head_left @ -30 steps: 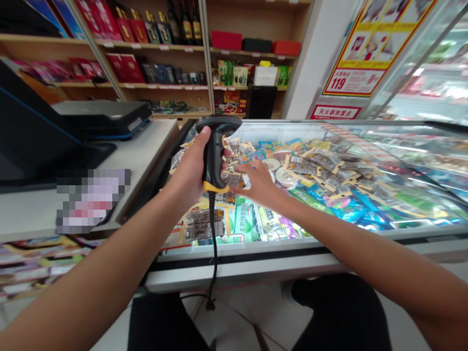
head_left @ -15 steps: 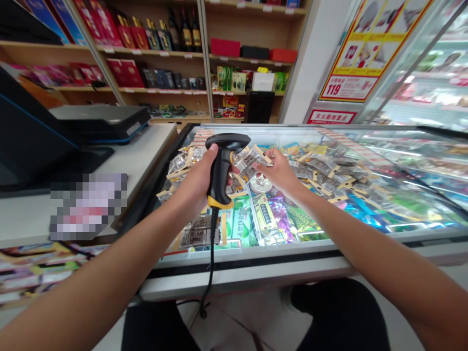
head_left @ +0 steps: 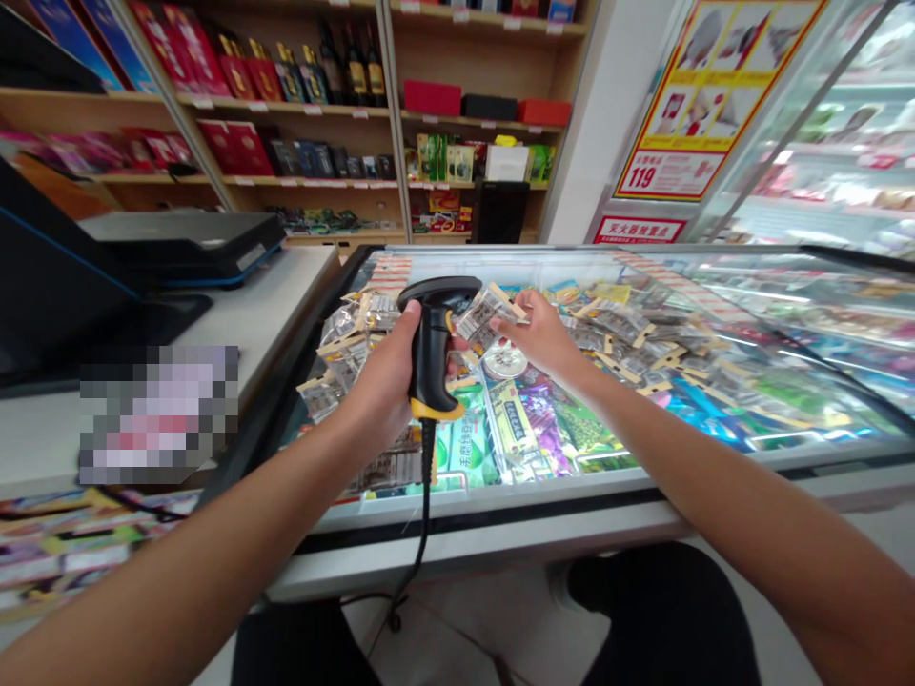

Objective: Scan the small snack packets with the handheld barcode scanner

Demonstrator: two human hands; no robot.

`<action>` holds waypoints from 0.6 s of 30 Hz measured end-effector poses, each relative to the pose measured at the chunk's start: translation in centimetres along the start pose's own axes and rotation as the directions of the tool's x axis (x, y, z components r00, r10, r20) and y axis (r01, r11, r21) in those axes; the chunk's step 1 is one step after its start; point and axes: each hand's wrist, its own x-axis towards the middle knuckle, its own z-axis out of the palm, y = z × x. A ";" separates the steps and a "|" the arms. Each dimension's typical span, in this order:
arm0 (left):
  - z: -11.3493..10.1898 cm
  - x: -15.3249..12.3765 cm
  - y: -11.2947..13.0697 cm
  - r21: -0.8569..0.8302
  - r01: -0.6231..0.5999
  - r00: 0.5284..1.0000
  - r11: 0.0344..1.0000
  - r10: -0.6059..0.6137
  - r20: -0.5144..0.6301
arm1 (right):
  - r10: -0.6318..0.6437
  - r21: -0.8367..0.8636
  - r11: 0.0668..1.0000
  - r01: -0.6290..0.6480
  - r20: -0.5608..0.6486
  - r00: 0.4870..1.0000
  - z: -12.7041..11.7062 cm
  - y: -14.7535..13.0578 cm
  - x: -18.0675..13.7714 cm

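My left hand [head_left: 396, 360] is wrapped round the handle of a black and yellow barcode scanner [head_left: 431, 357], its cable hanging down over the freezer's front edge. The scanner's head points right, at a small clear packet [head_left: 488, 312] with a tan strip and printed label. Thumb and fingers of my right hand [head_left: 535, 329] pinch that packet by its right end. Both hands are above the glass top of a chest freezer [head_left: 500, 519]. Many similar packets [head_left: 636, 338] are heaped to the right, and more packets [head_left: 347, 348] sit left of the scanner.
A white counter [head_left: 286, 295] on the left carries a scale [head_left: 186, 238], a dark monitor stand [head_left: 92, 305] and a blurred-out item [head_left: 161, 414]. Shelves [head_left: 286, 181] with bottles and boxes stand behind. Coloured bags [head_left: 515, 424] show inside the freezer. A poster [head_left: 715, 105] hangs at back right.
The scanner has moved slightly down and tilted a little, its handle base shifting right. The packet stays pinched in my right hand near the scanner head. The whole view has shifted slightly.
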 end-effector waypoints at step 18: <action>0.0 0.0 0.4 0.020 -0.029 1.000 0.999 0.029 -0.001 | 0.081 -0.672 0.633 -0.384 -0.435 0.897 -20.6 2.9 3.9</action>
